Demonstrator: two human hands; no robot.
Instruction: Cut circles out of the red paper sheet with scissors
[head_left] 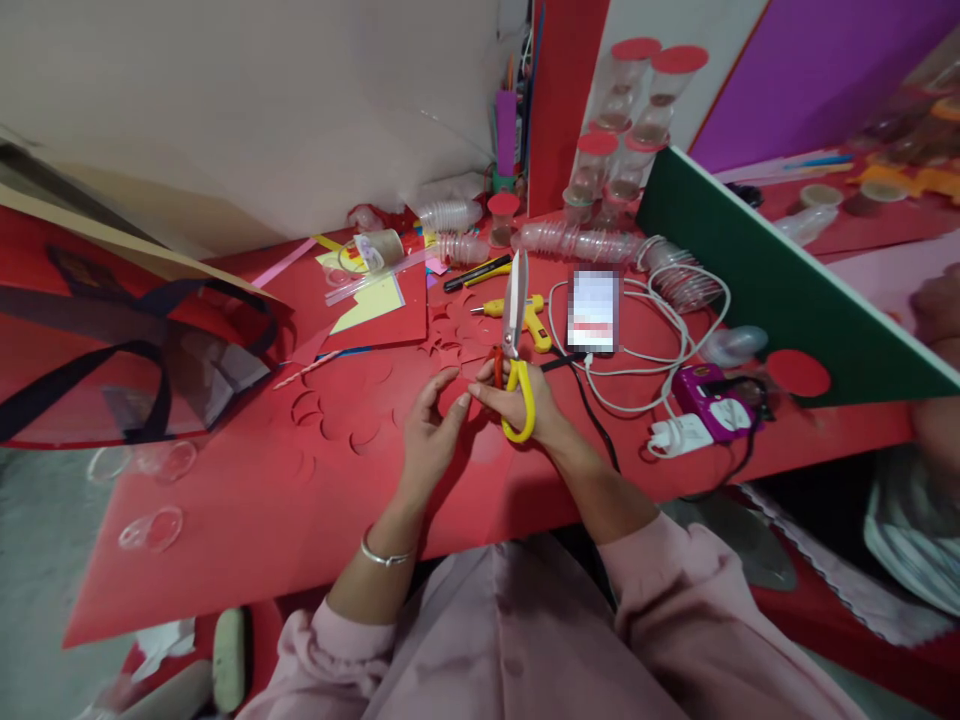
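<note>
My right hand (534,408) is closed round the yellow handles of a pair of scissors (514,330), whose blades point up and away from me. My left hand (429,420) sits just to the left, fingers curled and pinching a small piece of red paper (456,398) that meets the scissors near their pivot. Both hands hover over a big red paper sheet (315,470) with several round holes cut out of it.
Behind the hands lie a yellow glue gun (534,318), a phone (593,310) with white cables, a purple glue gun (712,405), stacked clear plastic cups (577,240) and red-lidded jars (622,120). A green board (780,280) leans at right, beside another person's arm (937,320).
</note>
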